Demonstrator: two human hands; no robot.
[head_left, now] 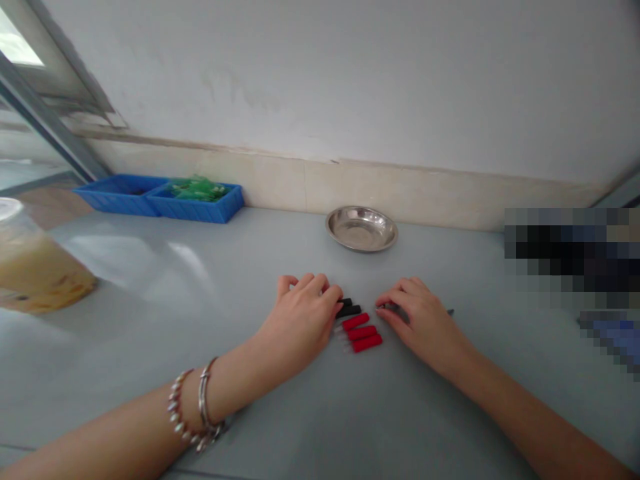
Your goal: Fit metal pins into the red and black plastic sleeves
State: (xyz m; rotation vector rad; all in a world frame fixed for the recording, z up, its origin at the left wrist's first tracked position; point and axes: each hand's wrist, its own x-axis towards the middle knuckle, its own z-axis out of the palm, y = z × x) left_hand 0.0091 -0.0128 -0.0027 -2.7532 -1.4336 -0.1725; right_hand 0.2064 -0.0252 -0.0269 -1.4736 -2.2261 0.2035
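Observation:
My left hand (305, 317) is over the table with bent fingers, thumb and index at the near ends of small black tube-shaped pieces (349, 311). Its fingertips partly cover those pieces. Three small red tube-shaped pieces (364, 332) with pale, clear tips lie in a row just in front of the black ones. To their right, my right hand (417, 317) is closed in a pinch on a thin dark tool (451, 312). Only a short end of it shows past the back of the hand; the rest is hidden, so its kind is unclear.
A shallow round metal dish (361, 230) stands near the wall. Blue plastic bins (200, 209) at the back left hold green pieces and something dark. A clear cup of pale drink (37, 267) is at the left edge. Blurred-out items lie at the right.

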